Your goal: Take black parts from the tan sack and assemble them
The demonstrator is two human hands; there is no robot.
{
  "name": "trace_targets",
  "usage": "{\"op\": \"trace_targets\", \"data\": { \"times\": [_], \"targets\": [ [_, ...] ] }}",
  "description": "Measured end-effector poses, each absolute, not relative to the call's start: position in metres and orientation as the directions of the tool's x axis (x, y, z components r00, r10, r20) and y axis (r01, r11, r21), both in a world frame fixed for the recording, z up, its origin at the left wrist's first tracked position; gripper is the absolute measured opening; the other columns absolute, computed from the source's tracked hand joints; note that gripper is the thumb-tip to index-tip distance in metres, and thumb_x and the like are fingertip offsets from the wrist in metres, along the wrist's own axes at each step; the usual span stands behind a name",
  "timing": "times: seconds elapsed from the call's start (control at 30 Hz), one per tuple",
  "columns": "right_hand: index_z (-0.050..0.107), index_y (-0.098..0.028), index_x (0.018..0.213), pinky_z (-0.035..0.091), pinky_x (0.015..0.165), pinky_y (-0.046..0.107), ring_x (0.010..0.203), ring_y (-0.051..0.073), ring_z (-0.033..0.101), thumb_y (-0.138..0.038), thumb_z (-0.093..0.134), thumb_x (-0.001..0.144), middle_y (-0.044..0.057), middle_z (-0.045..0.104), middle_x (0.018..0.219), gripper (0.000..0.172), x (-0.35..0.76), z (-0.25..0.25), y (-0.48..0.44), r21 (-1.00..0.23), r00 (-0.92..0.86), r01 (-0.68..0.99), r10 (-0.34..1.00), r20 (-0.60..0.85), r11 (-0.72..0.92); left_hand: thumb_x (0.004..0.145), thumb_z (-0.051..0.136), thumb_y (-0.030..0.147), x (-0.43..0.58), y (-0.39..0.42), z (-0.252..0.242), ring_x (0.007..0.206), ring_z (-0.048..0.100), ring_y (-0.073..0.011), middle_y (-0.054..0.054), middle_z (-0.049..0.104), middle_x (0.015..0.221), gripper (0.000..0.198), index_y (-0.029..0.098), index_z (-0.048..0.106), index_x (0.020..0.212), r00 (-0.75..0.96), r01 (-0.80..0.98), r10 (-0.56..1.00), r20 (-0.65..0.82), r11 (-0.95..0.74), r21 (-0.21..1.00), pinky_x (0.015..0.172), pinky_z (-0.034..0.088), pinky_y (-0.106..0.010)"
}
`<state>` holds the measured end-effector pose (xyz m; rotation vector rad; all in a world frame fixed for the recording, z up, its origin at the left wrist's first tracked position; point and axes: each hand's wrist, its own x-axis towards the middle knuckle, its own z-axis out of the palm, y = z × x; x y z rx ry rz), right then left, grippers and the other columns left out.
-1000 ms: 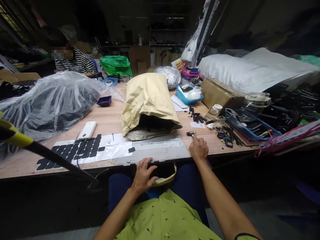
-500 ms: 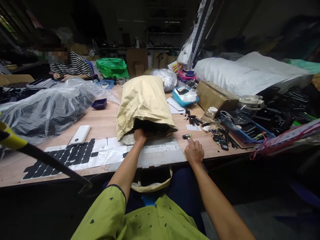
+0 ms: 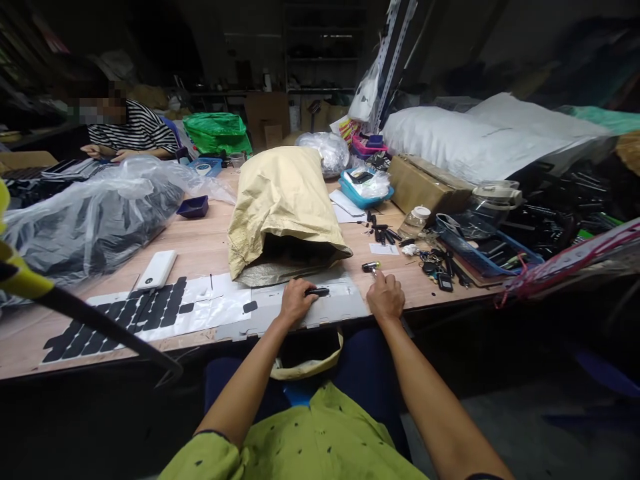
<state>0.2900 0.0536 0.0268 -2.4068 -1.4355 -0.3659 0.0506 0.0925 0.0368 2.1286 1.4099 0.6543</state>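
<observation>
My left hand point(image 3: 294, 300) rests on a long grey-white panel point(image 3: 333, 308) at the table's front edge, fingers closed around a small black stick-shaped part point(image 3: 317, 291). My right hand point(image 3: 385, 295) sits just right of that panel, fist closed on a thin tool whose tip points at a small black and yellow piece point(image 3: 371, 267). Right behind the panel lies a tan paper sack point(image 3: 280, 200) with its dark mouth facing me. Left of my hands, a white sheet point(image 3: 220, 301) carries rows of black pads point(image 3: 125, 317).
A white power bank point(image 3: 157, 269) lies by the sheet. A big clear plastic bag point(image 3: 95, 213) of dark parts fills the left. Blue trays point(image 3: 487, 250), keys, a cardboard box point(image 3: 425, 181) and black parts crowd the right. A person in a striped shirt point(image 3: 135, 133) sits far left.
My left hand went from my lap into the sack's mouth, then came back onto the panel holding a small black part. My right hand stayed by the black and yellow piece.
</observation>
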Motion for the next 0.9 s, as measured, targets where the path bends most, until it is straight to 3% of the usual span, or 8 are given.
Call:
{"op": "trace_targets", "data": {
  "times": [0.13,0.27,0.4,0.5,0.67,0.9],
  "targets": [
    [0.068,-0.017,0.124,0.036,0.068,0.031,0.089,0.023,0.053,-0.017,0.049,0.091,0.014,0.059,0.098,0.038,0.293,0.032,0.055,-0.197,0.473,0.881,0.808,0.352,-0.430,0.081,0.073,0.022,0.052,0.094,0.033,0.098,0.058,-0.0235,-0.004,0.069,0.094,0.016,0.024,0.077,0.096,0.343,0.680,0.931,0.122,-0.336,0.651,0.092,0.045,-0.039],
    [0.071,-0.021,0.120,0.040,0.071,0.029,0.089,0.021,0.056,-0.012,0.050,0.088,0.011,0.063,0.097,0.040,0.298,0.040,0.050,-0.380,0.515,0.834,0.811,0.277,-0.400,0.080,0.073,0.021,0.051,0.096,0.031,0.098,0.059,-0.0235,-0.004,0.069,0.095,0.017,0.024,0.077,0.096,0.341,0.670,0.932,0.120,-0.330,0.665,0.093,0.045,-0.039],
    [0.072,-0.020,0.118,0.047,0.076,0.029,0.084,0.019,0.060,-0.020,0.047,0.088,0.010,0.069,0.102,0.039,0.282,0.043,0.032,-0.626,0.431,0.764,0.846,0.313,-0.158,0.078,0.073,0.020,0.051,0.096,0.028,0.095,0.060,-0.0228,-0.004,0.068,0.092,0.018,0.024,0.078,0.095,0.329,0.653,0.935,0.133,-0.327,0.684,0.092,0.046,-0.038],
    [0.074,-0.019,0.114,0.051,0.071,0.030,0.076,0.018,0.061,-0.029,0.048,0.088,0.009,0.072,0.099,0.038,0.257,0.044,0.016,-0.742,0.315,0.671,0.902,0.296,0.009,0.077,0.073,0.019,0.052,0.096,0.027,0.094,0.060,-0.0225,-0.004,0.067,0.089,0.018,0.024,0.078,0.094,0.317,0.646,0.938,0.137,-0.320,0.693,0.091,0.047,-0.038],
    [0.075,-0.020,0.112,0.054,0.079,0.033,0.086,0.020,0.065,-0.032,0.050,0.085,0.010,0.074,0.102,0.038,0.226,0.047,0.006,-0.781,0.239,0.613,0.914,0.327,0.119,0.076,0.074,0.018,0.053,0.096,0.030,0.095,0.061,-0.0229,-0.004,0.067,0.089,0.016,0.023,0.078,0.091,0.316,0.649,0.940,0.126,-0.311,0.694,0.091,0.047,-0.037],
    [0.076,-0.020,0.107,0.055,0.075,0.032,0.078,0.019,0.065,-0.030,0.050,0.083,0.008,0.074,0.096,0.036,0.224,0.049,0.005,-0.791,0.231,0.608,0.937,0.262,0.072,0.077,0.074,0.020,0.055,0.094,0.032,0.096,0.060,-0.0234,-0.003,0.068,0.090,0.017,0.025,0.079,0.092,0.312,0.638,0.942,0.120,-0.301,0.708,0.091,0.047,-0.037]
  ]
}}
